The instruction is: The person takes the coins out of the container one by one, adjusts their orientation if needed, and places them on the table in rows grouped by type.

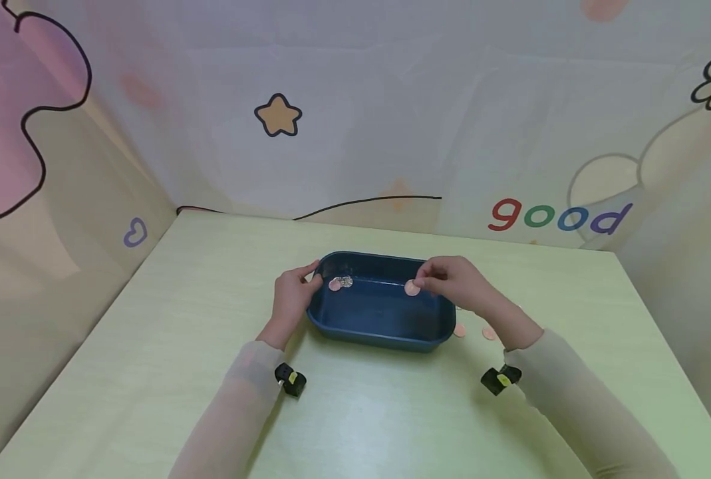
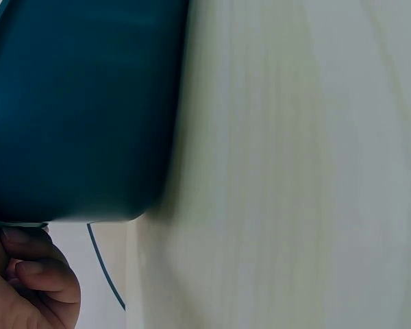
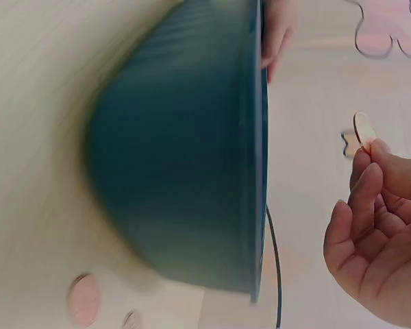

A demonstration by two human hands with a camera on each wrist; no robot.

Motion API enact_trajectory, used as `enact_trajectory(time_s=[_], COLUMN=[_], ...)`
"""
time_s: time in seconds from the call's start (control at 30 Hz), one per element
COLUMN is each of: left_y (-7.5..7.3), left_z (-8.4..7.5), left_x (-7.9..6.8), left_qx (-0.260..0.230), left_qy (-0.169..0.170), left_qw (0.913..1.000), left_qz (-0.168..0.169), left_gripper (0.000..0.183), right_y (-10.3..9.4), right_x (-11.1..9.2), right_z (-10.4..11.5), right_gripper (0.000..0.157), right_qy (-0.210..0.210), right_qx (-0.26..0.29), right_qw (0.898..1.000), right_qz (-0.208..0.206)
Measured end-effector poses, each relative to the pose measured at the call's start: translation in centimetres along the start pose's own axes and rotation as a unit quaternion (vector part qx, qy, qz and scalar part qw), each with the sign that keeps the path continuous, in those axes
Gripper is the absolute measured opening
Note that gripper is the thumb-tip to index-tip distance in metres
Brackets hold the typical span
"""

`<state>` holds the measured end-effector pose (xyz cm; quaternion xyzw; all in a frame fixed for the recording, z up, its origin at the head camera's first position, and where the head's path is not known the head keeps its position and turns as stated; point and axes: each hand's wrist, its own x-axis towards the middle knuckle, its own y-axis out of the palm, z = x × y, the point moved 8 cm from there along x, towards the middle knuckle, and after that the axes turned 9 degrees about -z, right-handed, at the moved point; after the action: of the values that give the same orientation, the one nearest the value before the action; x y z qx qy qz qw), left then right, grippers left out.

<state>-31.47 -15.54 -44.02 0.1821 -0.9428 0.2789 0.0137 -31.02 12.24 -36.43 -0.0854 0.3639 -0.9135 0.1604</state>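
Note:
A dark blue rectangular tub (image 1: 373, 336) stands on the table. My left hand (image 1: 292, 296) grips its left end by the rim, thumb on the inner side; in the left wrist view the curled fingers (image 2: 48, 277) show at the tub's edge. Above the tub's right part, my right hand (image 1: 453, 279) pinches a thin pinkish disc (image 1: 412, 288) between thumb and fingertips. In the right wrist view that disc (image 3: 364, 130) stands almost edge-on. Inside the tub at the left lie a pink disc (image 1: 334, 285) and a shiny clear-looking one (image 1: 346, 281).
Right of the tub, pink discs (image 1: 489, 333) lie on the pale table (image 1: 379, 419), one (image 1: 459, 330) close by the tub's wall. Others there are partly hidden by the right hand and arm. A printed cloth backdrop (image 1: 355, 133) rises behind and beside the table.

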Motion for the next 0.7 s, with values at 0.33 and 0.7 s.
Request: enact_trajectory(time_s=[0.33,0.7], left_y=[-0.1,-0.2], left_z=[0.1,-0.1], left_x=[0.0,-0.1], left_qx=[-0.002,-0.003], left_qy=[0.002,0.006], left_qw=[1.0,1.0], left_qz=[0.001,0.001], left_gripper=[0.042,0.041], right_y=[-2.3,-5.3], right_x=[-3.3,-6.0], right_z=[-3.6,-7.1], right_gripper=[0.022,0.025], right_qy=[0.049,0.082], right_qx=[0.01,-0.024], right_qw=[0.997,0.992], right_qz=[-0.052,-0.096])
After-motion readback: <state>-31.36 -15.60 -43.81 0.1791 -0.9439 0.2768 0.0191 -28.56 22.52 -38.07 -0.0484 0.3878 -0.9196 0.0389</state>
